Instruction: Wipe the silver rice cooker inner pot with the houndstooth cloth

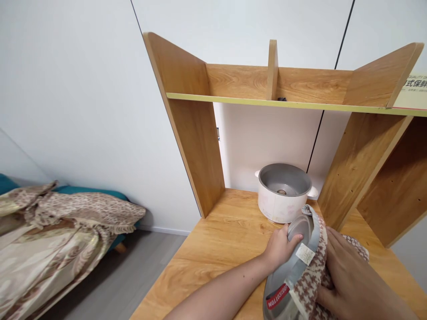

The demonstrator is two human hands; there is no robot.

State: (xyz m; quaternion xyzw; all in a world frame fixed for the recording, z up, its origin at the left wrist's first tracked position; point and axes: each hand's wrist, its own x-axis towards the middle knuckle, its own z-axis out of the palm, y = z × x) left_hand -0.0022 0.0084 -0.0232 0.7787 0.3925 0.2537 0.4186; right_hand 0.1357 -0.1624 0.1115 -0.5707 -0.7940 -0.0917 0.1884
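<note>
My left hand (282,251) grips the edge of a grey, rounded, lid-like piece (278,271), thumb on its near face. It is tilted over the wooden desk, and I cannot make out exactly what it is. A brown-and-white patterned towel (312,275) with a grey border, white tag and red cotton label drapes over its right side. My right hand (350,271) is closed on the towel's folds, its fingers partly hidden. Just beyond stands a white cooker body (283,206) without a lid, grey inside with a small round part at its bottom.
A wooden shelf unit (191,146) rises at the back of the desk (200,249), with side panels around the cooker. A small dark object (282,99) lies on the upper shelf. At the right is a printed box (413,91). Left stands a teal sofa (90,192) under patterned covers.
</note>
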